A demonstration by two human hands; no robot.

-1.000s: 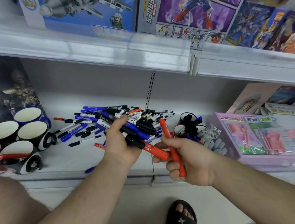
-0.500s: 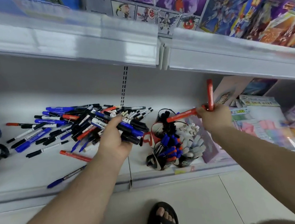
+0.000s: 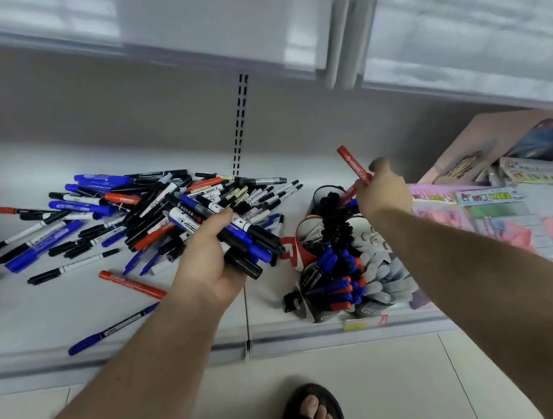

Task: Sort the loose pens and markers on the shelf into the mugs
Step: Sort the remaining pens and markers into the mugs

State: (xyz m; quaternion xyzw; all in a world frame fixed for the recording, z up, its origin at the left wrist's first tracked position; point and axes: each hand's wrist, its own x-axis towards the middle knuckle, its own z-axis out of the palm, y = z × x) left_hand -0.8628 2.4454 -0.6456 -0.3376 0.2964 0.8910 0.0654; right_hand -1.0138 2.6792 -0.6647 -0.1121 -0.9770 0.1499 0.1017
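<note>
**Pens and markers: a loose heap at centre left, filled mugs at centre right**

Pens and markers (image 3: pixel 138 218) lie in a loose heap on the white shelf (image 3: pixel 39 315), filling the centre left of the frame: blue, black, red and white barrels crossing at all angles. A few lie apart from the heap toward the lower left, among them a red marker (image 3: pixel 132 284) and, nearer the shelf's front edge, a blue pen (image 3: pixel 113 329).

Just right of the heap, near the middle of the frame, the left hand (image 3: pixel 209 265) has its fingers curled round a bundle of black and blue markers (image 3: pixel 237 241), which sticks out past both sides of the fist.

Right of that stands a cluster of mugs (image 3: pixel 340 271) packed with upright pens, their black, blue, red and grey caps showing. One mug has a red handle (image 3: pixel 290 252).

Above the far side of the mugs, the right hand (image 3: pixel 383 190) pinches two red markers (image 3: pixel 353 166); one tilts up and to the left, the other points down toward the mugs.

At the far right lie pastel pink packages (image 3: pixel 496 218). At the bottom centre, a foot in a black sandal (image 3: pixel 309 415) stands on the tiled floor.
</note>
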